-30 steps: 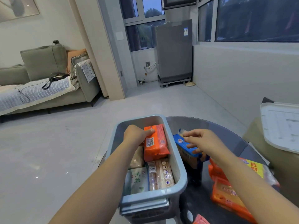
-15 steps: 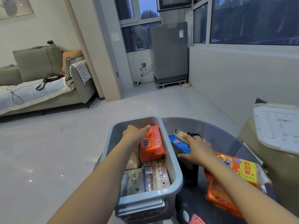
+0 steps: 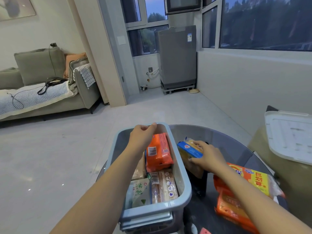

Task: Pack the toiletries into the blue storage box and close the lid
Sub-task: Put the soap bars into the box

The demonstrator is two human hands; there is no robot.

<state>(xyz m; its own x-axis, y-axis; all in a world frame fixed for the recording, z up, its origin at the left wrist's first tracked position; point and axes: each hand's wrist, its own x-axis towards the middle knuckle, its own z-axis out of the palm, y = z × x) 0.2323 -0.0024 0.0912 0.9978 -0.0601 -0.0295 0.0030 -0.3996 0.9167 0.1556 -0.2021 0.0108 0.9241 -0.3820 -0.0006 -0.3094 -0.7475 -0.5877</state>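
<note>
The blue storage box (image 3: 184, 188) stands open on a dark glass table (image 3: 224, 142). Inside lie an orange pack (image 3: 158, 152), a white and green pack (image 3: 141, 192) and a beige pack (image 3: 164, 185). My left hand (image 3: 141, 135) hovers over the box's far end, fingers loosely curled near the rim, holding nothing. My right hand (image 3: 206, 157) grips a blue and yellow pack (image 3: 190, 149) just right of the box. More orange and yellow packs (image 3: 253, 181) lie on the table under my right forearm.
A white lid (image 3: 290, 135) rests on a surface at the right edge. A grey sofa (image 3: 42, 92) stands far left. A grey appliance (image 3: 177, 58) stands by the window. Pale floor surrounds the table.
My left hand has let go of the orange pack and lifted toward the box's far rim. My right hand has closed on the blue and yellow pack.
</note>
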